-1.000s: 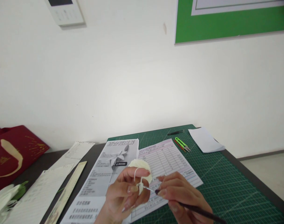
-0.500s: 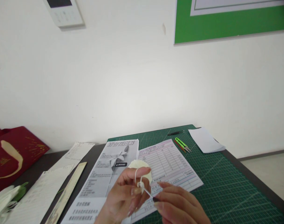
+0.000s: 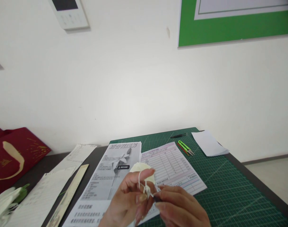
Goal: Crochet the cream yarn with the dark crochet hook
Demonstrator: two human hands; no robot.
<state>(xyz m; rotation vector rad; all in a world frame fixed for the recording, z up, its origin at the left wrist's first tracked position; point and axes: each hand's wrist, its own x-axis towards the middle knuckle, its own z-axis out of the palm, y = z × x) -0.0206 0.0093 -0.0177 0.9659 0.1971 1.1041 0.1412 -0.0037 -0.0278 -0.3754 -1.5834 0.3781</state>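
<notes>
Lower centre of frame: left hand [image 3: 129, 201] pinches small cream-white crochet piece [image 3: 146, 189], yarn looped over forefinger. Right hand [image 3: 181, 209], fingers closed on dark slim crochet hook [image 3: 157, 197], has drawn nearer; hook tip now at the stitch.

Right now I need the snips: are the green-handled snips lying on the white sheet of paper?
No, the green-handled snips lie on the green cutting mat, left of the white sheet.

My right hand [image 3: 181, 206] has drawn in against my left hand [image 3: 132, 201]; the hook's metal tip, bare before, now sits hidden at the white knot [image 3: 147, 190]; its dark handle has dropped out of view.
</notes>
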